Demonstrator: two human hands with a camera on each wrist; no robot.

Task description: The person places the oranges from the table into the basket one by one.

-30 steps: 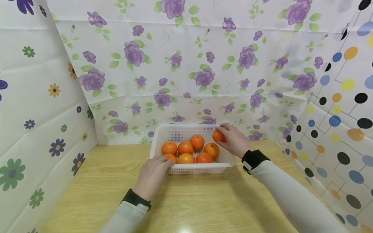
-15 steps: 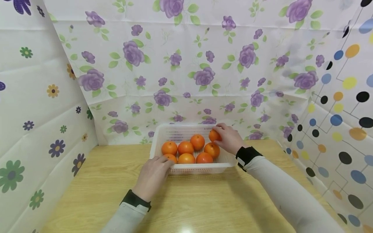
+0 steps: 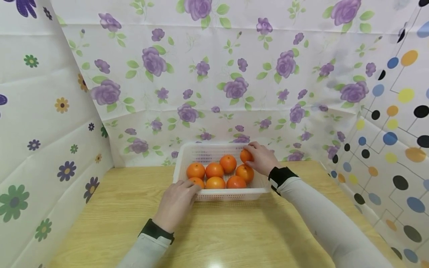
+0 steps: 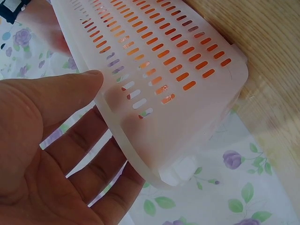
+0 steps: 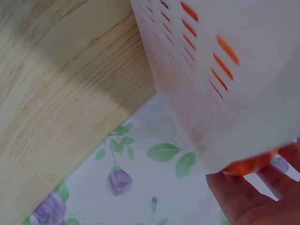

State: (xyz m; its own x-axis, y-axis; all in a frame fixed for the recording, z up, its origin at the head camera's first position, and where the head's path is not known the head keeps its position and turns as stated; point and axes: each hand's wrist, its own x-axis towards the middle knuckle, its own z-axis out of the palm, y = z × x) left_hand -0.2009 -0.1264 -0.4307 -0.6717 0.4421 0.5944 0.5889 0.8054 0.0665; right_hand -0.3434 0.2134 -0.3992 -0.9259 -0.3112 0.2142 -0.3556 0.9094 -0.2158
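A white perforated plastic basket (image 3: pixel 231 191) holds several oranges (image 3: pixel 214 170). My left hand (image 3: pixel 177 204) grips its near left rim, and the left wrist view shows the thumb (image 4: pixel 84 89) against the outer wall with the other fingers passing over the rim to the inside. At the back right of the basket, my right hand (image 3: pixel 264 160) holds an orange (image 3: pixel 246 155) by its right side. In the right wrist view that orange (image 5: pixel 251 165) shows below the basket rim, partly hidden by the wall and fingers.
The basket stands on a light wood table (image 3: pixel 214 227), close to a flowered cloth (image 3: pixel 207 74) at the back. A cloth with coloured dots (image 3: pixel 388 156) hangs at the right. Another flowered cloth (image 3: pixel 50 123) hangs at the left.
My right hand has shifted a little to the left with its orange, over the basket's back right part. The left hand has kept its grip on the rim.
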